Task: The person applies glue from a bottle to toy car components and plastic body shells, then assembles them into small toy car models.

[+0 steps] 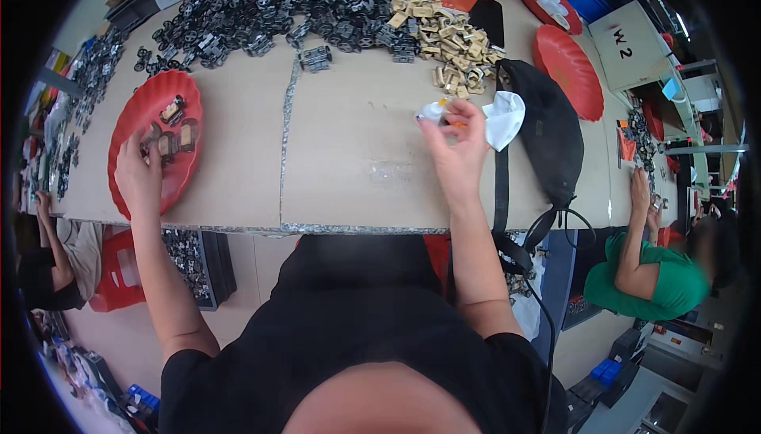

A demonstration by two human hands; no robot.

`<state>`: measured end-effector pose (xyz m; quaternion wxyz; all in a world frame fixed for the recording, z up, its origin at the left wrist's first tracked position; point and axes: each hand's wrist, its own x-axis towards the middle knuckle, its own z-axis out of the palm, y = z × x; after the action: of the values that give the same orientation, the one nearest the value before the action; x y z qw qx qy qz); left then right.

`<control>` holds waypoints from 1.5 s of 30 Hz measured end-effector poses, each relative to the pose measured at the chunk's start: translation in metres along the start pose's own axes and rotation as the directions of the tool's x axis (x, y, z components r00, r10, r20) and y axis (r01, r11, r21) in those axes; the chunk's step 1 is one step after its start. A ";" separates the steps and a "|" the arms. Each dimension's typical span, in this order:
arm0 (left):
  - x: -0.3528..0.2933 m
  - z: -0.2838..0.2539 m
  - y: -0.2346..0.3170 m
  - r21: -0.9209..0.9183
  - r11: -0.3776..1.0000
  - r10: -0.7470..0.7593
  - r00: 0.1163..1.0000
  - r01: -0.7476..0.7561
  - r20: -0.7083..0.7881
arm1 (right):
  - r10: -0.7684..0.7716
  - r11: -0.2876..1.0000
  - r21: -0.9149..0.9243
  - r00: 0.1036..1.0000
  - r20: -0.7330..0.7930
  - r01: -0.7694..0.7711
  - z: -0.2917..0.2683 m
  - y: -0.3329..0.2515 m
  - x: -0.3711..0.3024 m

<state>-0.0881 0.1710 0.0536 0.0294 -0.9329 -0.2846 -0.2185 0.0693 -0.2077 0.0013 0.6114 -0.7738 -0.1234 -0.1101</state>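
Right hand (pixel 458 142) raised over the table (pixel 349 156), fingertips pinched narrow around a small white bottle with an orange tip (pixel 434 111). Just right of that grip, a crumpled white cloth (pixel 504 118); beyond the cloth, a black waist bag (pixel 547 137) and a red dish (pixel 567 69). Past the pinch, toward the far edge, a heap of tan blocks (pixel 448 42) and a wide spread of black metal parts (pixel 261 10). Left hand (pixel 139 172) well apart from the bottle, fingers curled loosely into a red scalloped plate (pixel 135 117), touching small brown and black pieces (pixel 168 137); whether anything is gripped cannot be told.
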 end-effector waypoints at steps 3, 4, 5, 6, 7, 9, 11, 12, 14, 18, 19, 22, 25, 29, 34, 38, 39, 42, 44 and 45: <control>0.004 0.009 0.032 -0.005 0.983 0.179 0.963 -0.184 -0.200 | 0.011 0.995 -0.104 0.997 0.083 -0.002 0.005 0.003 -0.001; 0.007 0.009 0.057 -0.084 0.958 0.249 0.943 -0.273 -0.222 | 0.004 0.977 -0.212 0.990 0.138 0.026 0.004 0.006 -0.001; 0.012 0.008 0.082 -0.157 0.920 0.314 0.916 -0.358 -0.248 | 0.046 0.971 -0.241 0.983 0.176 -0.003 0.002 -0.004 -0.001; 0.016 0.014 0.105 -0.242 0.884 0.373 0.915 -0.401 -0.151 | 0.046 0.971 -0.239 0.984 0.173 -0.003 0.002 -0.002 -0.001; 0.018 0.026 0.133 -0.318 0.815 0.460 0.874 -0.485 -0.154 | 0.032 0.967 -0.256 0.984 0.178 0.015 0.001 0.002 0.000; 0.024 0.044 0.194 -0.611 0.580 0.612 0.783 -0.539 -0.111 | 0.022 0.962 -0.271 0.983 0.184 0.029 0.002 0.005 0.000; 0.030 0.071 0.249 -0.718 0.409 0.722 0.681 -0.564 -0.123 | 0.003 0.964 -0.262 0.982 0.191 0.049 0.002 0.003 0.000; 0.033 0.085 0.271 -0.721 0.336 0.760 0.627 -0.606 -0.173 | 0.002 0.964 -0.261 0.981 0.193 0.049 0.004 0.004 -0.001; 0.038 0.106 0.302 -0.683 0.247 0.805 0.537 -0.688 -0.251 | -0.014 0.999 0.043 0.992 0.125 0.009 0.009 0.009 -0.002; 0.043 0.106 0.323 -0.648 0.257 0.850 0.487 -0.717 -0.202 | 0.099 0.950 0.289 0.991 0.084 -0.120 0.011 0.001 -0.002; 0.043 0.106 0.326 -0.608 0.276 0.859 0.475 -0.744 -0.192 | 0.145 0.926 0.335 0.984 0.104 -0.172 0.007 -0.004 -0.003; 0.035 0.099 0.323 -0.550 0.319 0.843 0.496 -0.772 -0.208 | 0.160 0.937 0.306 0.986 0.054 -0.169 0.000 -0.005 -0.004; 0.022 0.091 0.305 -0.609 0.414 0.812 0.577 -0.676 -0.089 | 0.174 0.922 0.333 0.980 0.100 -0.198 -0.004 -0.007 -0.003; 0.010 0.071 0.258 -0.929 0.369 0.653 0.713 -0.003 0.256 | 0.149 0.915 0.358 0.980 0.129 -0.186 -0.002 -0.012 -0.003; -0.004 0.053 0.222 -0.513 -0.144 0.601 0.486 0.846 0.634 | 0.212 0.815 0.515 0.963 0.164 -0.267 0.004 -0.010 0.001; -0.011 0.062 0.219 -0.376 -0.232 0.652 0.430 0.897 0.624 | 0.271 0.514 0.727 0.890 0.367 -0.456 -0.005 -0.014 0.005; -0.013 0.064 0.217 -0.370 -0.233 0.660 0.426 0.899 0.619 | 0.275 0.522 0.723 0.892 0.359 -0.452 -0.005 -0.014 0.005; -0.017 0.068 0.216 -0.445 -0.285 0.681 0.506 0.849 0.529 | 0.300 0.501 0.739 0.892 0.339 -0.450 -0.003 -0.012 0.006; -0.017 0.064 0.216 -0.458 -0.296 0.643 0.530 0.838 0.554 | 0.340 0.489 0.770 0.903 0.263 -0.409 -0.001 -0.013 0.008; -0.018 0.063 0.215 -0.455 -0.298 0.644 0.528 0.839 0.554 | 0.343 0.491 0.768 0.902 0.263 -0.410 -0.001 -0.011 0.008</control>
<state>0.0402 -0.0072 0.0044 -0.8925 -0.4276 -0.0690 0.1257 0.0730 -0.2063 0.0138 0.8988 -0.4206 -0.0105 0.1233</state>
